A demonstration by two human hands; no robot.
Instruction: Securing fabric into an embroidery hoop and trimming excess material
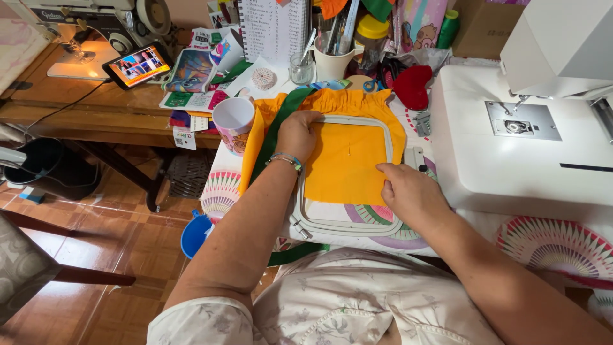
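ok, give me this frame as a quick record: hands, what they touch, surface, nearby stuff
left hand: flat on the yellow fabric, at the hoop's left edge
right hand: pinching the fabric's right edge
hoop: white, square with rounded corners, around the fabric
surface: patterned cloth
nearby: cup left of the hoop; sewing machine to the right; phone far left, screen lit

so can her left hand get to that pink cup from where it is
Probably yes. The left hand rests on the yellow fabric at the hoop's left edge, and the pink cup stands just to its left with only fabric folds and a green strip between them.
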